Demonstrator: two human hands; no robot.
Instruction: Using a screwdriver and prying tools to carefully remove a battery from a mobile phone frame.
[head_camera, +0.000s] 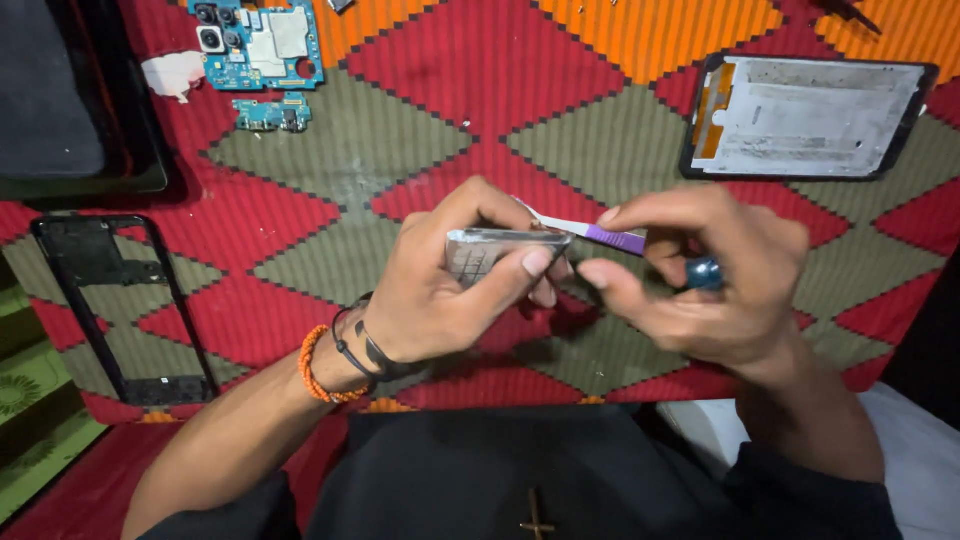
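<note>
My left hand (440, 285) grips a flat silver phone battery (490, 250), held on edge above the patterned cloth. My right hand (705, 285) pinches a thin strip with a purple end (605, 236); the strip runs from the battery's top corner to my fingers. A small dark blue object (704, 272) is tucked in my right palm; what it is cannot be made out. Both hands are close together over the middle of the cloth.
A blue phone circuit board (262, 45) and a smaller board (272, 113) lie at the top left. A phone screen panel (810, 118), back side up, lies at the top right. A black phone frame (120, 310) lies at the left. A white scrap (172, 74) sits beside the board.
</note>
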